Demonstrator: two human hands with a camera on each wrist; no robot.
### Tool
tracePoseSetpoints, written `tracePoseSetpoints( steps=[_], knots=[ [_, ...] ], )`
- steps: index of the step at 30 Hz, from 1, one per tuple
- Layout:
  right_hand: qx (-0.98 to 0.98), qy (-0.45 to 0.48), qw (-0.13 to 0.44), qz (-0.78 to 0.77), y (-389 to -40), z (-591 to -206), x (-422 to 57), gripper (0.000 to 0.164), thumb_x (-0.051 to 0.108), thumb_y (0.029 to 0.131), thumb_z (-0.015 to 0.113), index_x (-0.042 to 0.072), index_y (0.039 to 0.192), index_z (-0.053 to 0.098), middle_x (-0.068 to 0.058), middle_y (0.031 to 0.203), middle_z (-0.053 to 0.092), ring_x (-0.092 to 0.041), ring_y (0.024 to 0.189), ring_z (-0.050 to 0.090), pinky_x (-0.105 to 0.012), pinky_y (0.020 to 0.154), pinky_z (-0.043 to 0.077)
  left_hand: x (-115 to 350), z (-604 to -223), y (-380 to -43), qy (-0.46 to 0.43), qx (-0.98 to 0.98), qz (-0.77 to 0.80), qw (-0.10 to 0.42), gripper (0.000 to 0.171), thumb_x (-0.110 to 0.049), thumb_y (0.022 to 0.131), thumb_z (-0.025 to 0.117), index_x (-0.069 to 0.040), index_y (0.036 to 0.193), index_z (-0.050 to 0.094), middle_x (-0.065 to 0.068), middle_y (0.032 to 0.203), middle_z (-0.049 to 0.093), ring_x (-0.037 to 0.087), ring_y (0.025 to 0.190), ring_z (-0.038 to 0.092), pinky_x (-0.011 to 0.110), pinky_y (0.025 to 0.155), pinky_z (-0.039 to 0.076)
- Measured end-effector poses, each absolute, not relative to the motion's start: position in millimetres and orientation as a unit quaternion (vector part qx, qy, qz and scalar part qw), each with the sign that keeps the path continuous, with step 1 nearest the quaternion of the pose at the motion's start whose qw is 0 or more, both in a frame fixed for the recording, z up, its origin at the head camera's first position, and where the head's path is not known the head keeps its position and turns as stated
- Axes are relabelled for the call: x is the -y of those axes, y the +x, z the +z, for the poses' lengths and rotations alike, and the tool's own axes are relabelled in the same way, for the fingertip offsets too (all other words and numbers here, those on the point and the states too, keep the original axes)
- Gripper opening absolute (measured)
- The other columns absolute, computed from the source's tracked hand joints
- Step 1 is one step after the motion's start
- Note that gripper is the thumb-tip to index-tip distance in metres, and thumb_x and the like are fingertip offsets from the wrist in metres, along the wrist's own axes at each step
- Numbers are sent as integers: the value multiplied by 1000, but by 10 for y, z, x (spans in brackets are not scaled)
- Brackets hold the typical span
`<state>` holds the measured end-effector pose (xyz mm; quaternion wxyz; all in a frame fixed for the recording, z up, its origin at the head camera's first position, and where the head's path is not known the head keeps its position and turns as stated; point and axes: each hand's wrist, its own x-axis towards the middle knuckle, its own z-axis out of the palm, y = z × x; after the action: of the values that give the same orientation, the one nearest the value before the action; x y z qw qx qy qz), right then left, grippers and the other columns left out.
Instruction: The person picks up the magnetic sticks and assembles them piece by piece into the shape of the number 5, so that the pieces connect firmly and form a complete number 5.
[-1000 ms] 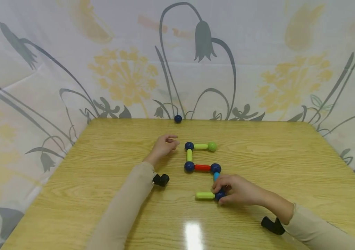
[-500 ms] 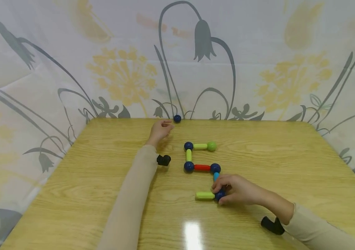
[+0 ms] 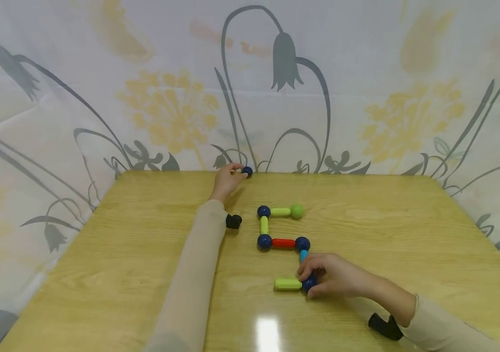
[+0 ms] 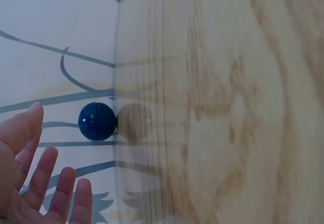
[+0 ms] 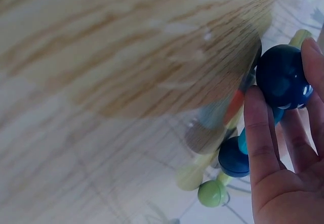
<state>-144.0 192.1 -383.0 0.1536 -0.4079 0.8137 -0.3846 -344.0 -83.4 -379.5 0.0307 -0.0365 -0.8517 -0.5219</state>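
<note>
At the far table edge my left hand [image 3: 226, 182] reaches toward a loose dark blue magnetic ball [image 3: 247, 171]. In the left wrist view its fingers [image 4: 36, 178] are spread, a small gap short of the ball. My right hand [image 3: 339, 276] pinches another dark blue ball [image 3: 309, 283] between thumb and fingers. That ball joins a yellow-green rod [image 3: 288, 284] and a blue rod [image 3: 304, 255], partly hidden by the fingers. From there the chain runs through a dark blue ball [image 3: 302, 243], a red rod [image 3: 283, 243] and further balls and rods to a light green ball [image 3: 296, 211].
The wooden table [image 3: 144, 254] ends at a flower-patterned cloth [image 3: 342, 98] hanging behind it. Black wrist-camera mounts [image 3: 233, 221] sit at both sleeves. A bright light reflection lies on the table's near side.
My left hand has moved away from beside the chain to the far edge, up to the loose blue ball. The right hand keeps its pinch, and the chain stays as it was.
</note>
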Motion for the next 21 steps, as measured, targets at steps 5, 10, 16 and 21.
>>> tracePoseSetpoints(
  steps=[5,10,16,21],
  knots=[
    [-812,-415,147,-382,-1435,-3823,-1938,19,18,79,75,13,96,68,-2,105,62,-11,98,55,-27,79,49,766,-3829,-3538,-68,867,-493,32,38,-18,91,63,-6,127,57,12,136,45,31,123,40,42,99,37],
    [-810,-413,158,-384,-1432,-3825,-1914,18,20,81,74,13,96,68,-2,107,62,-11,100,55,-28,82,49,768,-3862,-3577,-104,883,-457,18,44,-12,91,63,-4,132,51,15,139,42,31,130,34,41,107,28],
    [-811,-406,162,-389,-1429,-3838,-1913,19,18,80,74,13,97,67,-2,107,62,-11,100,55,-27,83,49,727,-3874,-3614,-103,917,-384,-1,52,-18,90,63,-8,138,46,17,139,40,35,130,31,43,107,26],
    [-815,-401,157,-388,-1431,-3853,-1936,19,19,80,74,14,97,68,-2,107,62,-11,100,55,-28,82,49,692,-3878,-3599,-77,932,-354,1,49,-18,84,70,-11,130,55,21,135,39,38,128,31,47,105,29]
  ],
)
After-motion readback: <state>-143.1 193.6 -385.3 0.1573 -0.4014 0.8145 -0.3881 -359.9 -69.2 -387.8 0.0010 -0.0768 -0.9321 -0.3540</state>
